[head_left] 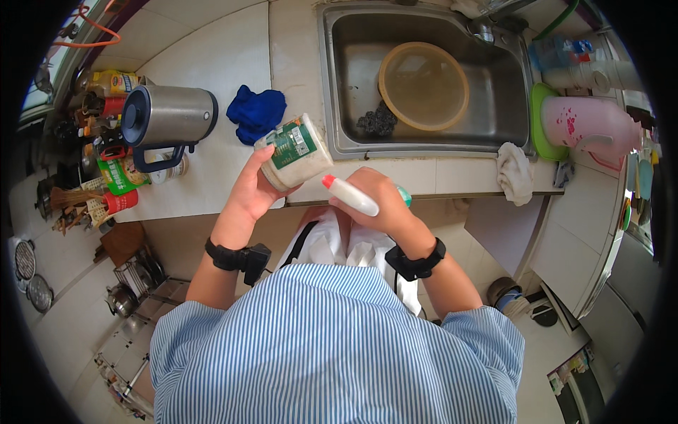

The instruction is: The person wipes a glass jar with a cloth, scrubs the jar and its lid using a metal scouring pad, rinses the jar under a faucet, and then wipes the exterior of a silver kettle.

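My left hand [253, 185] grips a clear, labelled plastic jar [294, 151], tilted above the front edge of the counter; pale contents or residue show through its wall. My right hand [376, 199] is closed around a spray bottle with a white head [354, 196] and red nozzle, which points toward the jar without touching it. A bit of the bottle's green body shows behind the fingers; the rest is hidden. Just beyond the jar, a crumpled blue cloth [256, 113] lies on the counter.
A steel electric kettle [169, 116] stands at left, beside seasoning packets and utensils. The steel sink [352, 69] holds a tan basin [424, 87] and a dark scouring pad [377, 121]. A white rag [514, 174] hangs over the counter edge, near a pink jug [588, 127].
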### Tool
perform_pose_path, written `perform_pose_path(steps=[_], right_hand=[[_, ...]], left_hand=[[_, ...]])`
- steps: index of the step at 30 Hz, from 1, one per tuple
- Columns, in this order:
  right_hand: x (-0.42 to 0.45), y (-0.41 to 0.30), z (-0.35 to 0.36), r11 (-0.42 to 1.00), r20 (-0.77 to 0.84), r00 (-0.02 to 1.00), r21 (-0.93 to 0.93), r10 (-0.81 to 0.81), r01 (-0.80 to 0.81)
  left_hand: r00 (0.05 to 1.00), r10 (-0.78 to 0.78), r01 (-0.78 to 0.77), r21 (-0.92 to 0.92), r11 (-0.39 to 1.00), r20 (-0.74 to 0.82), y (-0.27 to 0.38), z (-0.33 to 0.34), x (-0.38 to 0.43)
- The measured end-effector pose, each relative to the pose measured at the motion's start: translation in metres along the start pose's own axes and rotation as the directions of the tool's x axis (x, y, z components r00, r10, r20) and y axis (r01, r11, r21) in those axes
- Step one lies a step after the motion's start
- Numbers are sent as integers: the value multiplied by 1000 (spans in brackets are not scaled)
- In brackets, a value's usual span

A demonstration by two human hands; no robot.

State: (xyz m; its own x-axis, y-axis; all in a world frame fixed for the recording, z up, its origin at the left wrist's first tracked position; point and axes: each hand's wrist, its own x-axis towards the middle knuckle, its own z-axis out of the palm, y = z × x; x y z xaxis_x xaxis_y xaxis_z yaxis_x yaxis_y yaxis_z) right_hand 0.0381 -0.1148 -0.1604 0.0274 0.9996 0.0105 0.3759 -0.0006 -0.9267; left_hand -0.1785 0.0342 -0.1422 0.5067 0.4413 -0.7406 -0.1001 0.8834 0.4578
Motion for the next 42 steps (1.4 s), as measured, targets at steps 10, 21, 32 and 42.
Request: perform_pose_path(steps=[10,21,32,42], right_hand=[[23,-16,-72,961,231,972,254,50,-109],[71,-3,-85,854,182,961,446,206,-268],[308,70,-158,906,-383,923,405,48,121],[457,105,-112,953,-122,987,270,-106,136]], left_hand=[[539,377,-679,654,-334,753,26,7,-21],[520,-70,-657,346,-669,852,48,12,-28],[758,101,-476,653,-589,644,13,-29,17],[799,350,-305,832,-463,488,-25,-27,33]])
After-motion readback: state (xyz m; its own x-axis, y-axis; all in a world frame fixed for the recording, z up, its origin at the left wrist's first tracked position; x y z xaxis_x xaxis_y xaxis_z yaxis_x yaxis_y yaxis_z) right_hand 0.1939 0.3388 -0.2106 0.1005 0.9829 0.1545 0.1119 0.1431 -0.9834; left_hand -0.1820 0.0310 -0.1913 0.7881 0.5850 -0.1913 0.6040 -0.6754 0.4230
